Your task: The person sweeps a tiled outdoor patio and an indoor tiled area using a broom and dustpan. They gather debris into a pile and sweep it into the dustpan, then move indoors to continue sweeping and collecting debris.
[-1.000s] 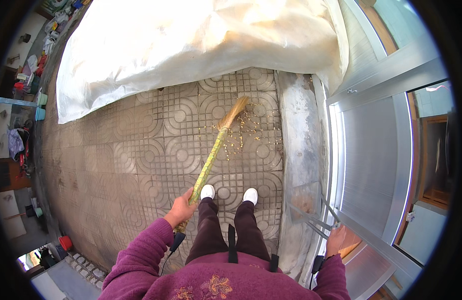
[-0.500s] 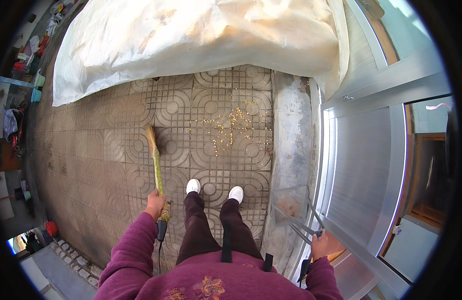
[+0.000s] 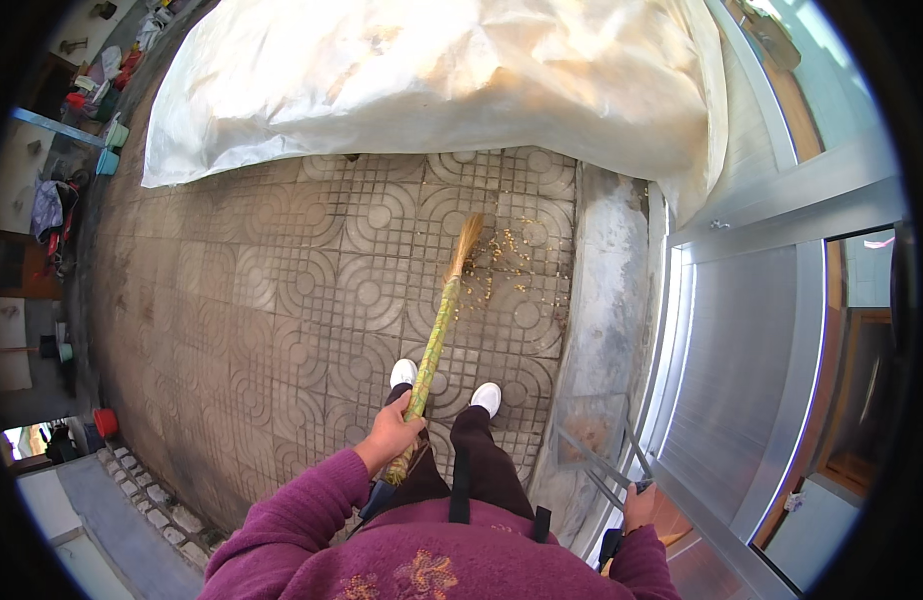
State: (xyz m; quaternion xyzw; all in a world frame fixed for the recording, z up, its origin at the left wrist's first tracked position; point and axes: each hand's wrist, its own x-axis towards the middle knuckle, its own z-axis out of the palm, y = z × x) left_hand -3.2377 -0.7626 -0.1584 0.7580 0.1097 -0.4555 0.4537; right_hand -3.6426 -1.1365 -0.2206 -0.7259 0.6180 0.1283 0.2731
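My left hand (image 3: 390, 437) is wrapped round the handle of a hand broom (image 3: 437, 345), bound in green-and-yellow patterned wrap. Its straw head (image 3: 468, 240) touches the paving at the left edge of a scatter of yellow kernels (image 3: 504, 250), which look like corn. Low on the right, my right hand (image 3: 639, 507) grips the grey bar handle of what looks like a dustpan (image 3: 594, 422). The pan rests on the concrete ledge, with some brownish stuff in it. My fingers partly hide the grip.
A big whitish plastic sheet (image 3: 422, 90) covers a heap ahead. On the right, a concrete ledge (image 3: 610, 290) runs along a metal-framed door (image 3: 742, 350). A red bucket (image 3: 105, 422) and stone edging (image 3: 147, 500) lie at the left. Patterned paving (image 3: 252, 330) spreads between.
My left hand has swung the broom to the right, from bare paving to the kernels. My right hand keeps its grip on the dustpan. The view has shifted slightly.
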